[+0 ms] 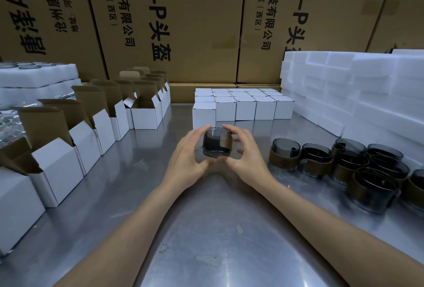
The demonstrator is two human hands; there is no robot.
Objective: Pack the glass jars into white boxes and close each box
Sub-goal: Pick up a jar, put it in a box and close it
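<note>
Centre of the view, a smoked glass jar (216, 142) is up off the steel worktop (206, 229), held between both hands. It is short, round and dark grey, open at the top, with a brown band wrapped round its side and a thick clear base. The left hand (187, 153) curls its fingers and thumb round the jar's left side; the right hand (243, 150) cups the right side, fingertips over the rim. Both forearms reach in bare from the bottom corners.

To the right, a cluster of more banded jars (339, 162) stands on the worktop, touching one another. About nine can be counted, though the far ones overlap and the edge cuts the last.

Straight behind the held jar sits a block of closed white boxes (245, 107), packed tight in rows. The front row shows five; the rows behind blur together, so the total is unclear.

Along the left runs a line of open white boxes (91, 123), brown flaps standing up; roughly a dozen, the near ones partly out of frame.

Far right, a stack of white foam blocks (358, 94) rises in layers. Far left, white foam trays (39, 77) lie stacked. Behind everything stand big brown cartons (195, 22) with black printed lettering.
</note>
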